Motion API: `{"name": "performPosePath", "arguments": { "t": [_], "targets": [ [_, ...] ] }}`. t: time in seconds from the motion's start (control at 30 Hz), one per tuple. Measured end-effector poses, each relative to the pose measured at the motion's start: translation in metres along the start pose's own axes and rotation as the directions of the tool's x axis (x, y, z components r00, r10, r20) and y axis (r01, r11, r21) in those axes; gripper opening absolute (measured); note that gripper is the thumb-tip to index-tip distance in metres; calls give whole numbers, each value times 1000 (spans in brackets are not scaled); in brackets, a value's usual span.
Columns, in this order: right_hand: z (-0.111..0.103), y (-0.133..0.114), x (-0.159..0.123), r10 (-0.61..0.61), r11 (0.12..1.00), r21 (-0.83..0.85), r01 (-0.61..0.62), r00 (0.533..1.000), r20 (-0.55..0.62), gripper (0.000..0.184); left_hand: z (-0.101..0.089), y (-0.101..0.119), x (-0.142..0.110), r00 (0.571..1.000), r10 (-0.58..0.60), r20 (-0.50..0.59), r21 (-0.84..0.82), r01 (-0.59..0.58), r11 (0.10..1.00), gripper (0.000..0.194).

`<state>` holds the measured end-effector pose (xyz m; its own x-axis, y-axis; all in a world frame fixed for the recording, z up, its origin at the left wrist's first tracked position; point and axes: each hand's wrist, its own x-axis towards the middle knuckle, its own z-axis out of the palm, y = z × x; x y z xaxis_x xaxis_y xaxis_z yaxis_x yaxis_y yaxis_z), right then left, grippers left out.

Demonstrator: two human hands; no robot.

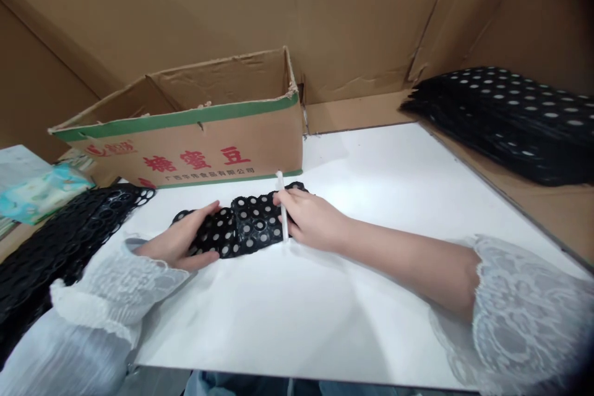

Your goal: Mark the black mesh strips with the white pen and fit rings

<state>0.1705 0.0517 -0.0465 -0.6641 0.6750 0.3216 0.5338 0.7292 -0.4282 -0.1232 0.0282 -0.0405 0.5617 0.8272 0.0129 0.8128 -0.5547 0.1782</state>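
A black piece with rows of rings and pale dots (257, 219) lies on the white tabletop, in what look like overlapping layers. My left hand (183, 238) grips its left end, thumb along the near edge and fingers along the far edge. A narrow white strip (284, 216) crosses the piece near its right end, one tip sticking up past the far edge. My right hand (315, 219) is closed on that strip, with thumb and fingers touching the black piece as well. Some of the right fingers are hidden beneath the hand.
Behind the hands stands an open cardboard box (223, 136) with a green rim. More black ringed sheets (69, 241) lie at the left, beside a tissue pack (51, 189). A stack of black dotted sheets (505, 124) rests at right. Cardboard walls (362, 18) enclose the white tabletop (278, 315).
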Motion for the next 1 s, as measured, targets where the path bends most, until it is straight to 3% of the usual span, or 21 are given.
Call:
{"name": "performPosePath", "arguments": {
  "t": [0.2,0.27,0.33,0.43,0.5,0.6,0.67,0.8,0.9,1.0],
  "targets": [
    [1,-3,0,-5,998,-58,4,1000,-8,19,-32,-19,-11,991,-96,90,344,60,937,44],
    [1,-5,-1,-2,999,-43,1,1000,-28,17,-45,-13,-6,990,-134,41,487,98,868,33],
    [0,-5,-2,23,1000,-9,-23,998,-62,16,-50,6,5,994,-95,-53,525,109,844,32],
    [0,-4,-2,84,992,103,-72,989,-123,17,-39,50,33,987,82,-136,326,-34,945,37],
    [-1,-2,-2,120,979,182,-90,980,-158,17,-20,76,54,965,25,-260,355,71,932,39],
    [-3,-2,-1,151,965,242,-101,968,-201,12,8,92,75,971,-86,-225,377,168,911,37],
    [-4,-3,-1,147,969,230,-93,962,-231,10,18,87,80,966,-97,-241,293,168,941,33],
    [-8,-8,-2,118,975,210,-68,964,-238,16,18,64,79,952,-147,-269,-98,124,987,19],
    [-10,-9,-2,169,939,334,-88,960,-222,21,10,53,82,978,-182,-100,-410,126,903,15],
    [-9,-7,-2,215,891,443,-100,952,-216,27,3,50,86,978,-200,52,-666,183,723,16]
  ]
}}
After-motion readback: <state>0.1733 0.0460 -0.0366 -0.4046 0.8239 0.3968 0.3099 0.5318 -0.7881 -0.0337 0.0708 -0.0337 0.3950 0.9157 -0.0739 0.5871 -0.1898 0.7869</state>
